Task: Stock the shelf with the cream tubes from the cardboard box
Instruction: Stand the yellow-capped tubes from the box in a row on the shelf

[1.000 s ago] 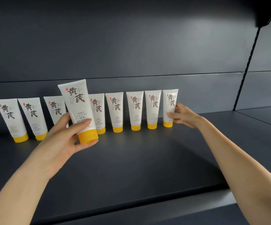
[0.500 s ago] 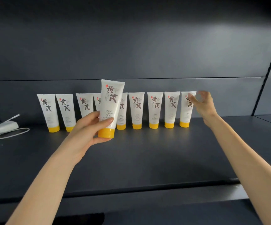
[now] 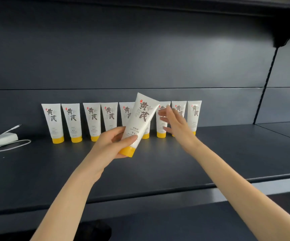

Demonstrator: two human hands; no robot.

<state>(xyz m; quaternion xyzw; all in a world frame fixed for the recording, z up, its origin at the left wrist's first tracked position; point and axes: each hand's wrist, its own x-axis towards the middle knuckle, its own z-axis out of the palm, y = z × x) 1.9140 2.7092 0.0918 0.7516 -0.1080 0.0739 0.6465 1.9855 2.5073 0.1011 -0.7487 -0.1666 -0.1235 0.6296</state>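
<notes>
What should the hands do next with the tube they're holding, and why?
Probably pass it across: the left hand holds the tilted tube by its yellow cap end, and the open right hand is right beside the tube's upper part. The right could then stand it next to the rightmost tube, where the shelf is bare.

Both bare forearms are reaching forward and upward from the bottom of the view, converging toward the middle. The left hand [image 3: 113, 145] is gripping a tube [image 3: 140, 119] near its capped lower end, thumb lying across the front and fingers [image 3: 118, 134] curling behind, tilting it to the right. The right hand [image 3: 175, 126] is stretching out with an empty palm, its fingers [image 3: 164, 113] spreading loosely just beside the tube's upper part, wrist straight.
</notes>
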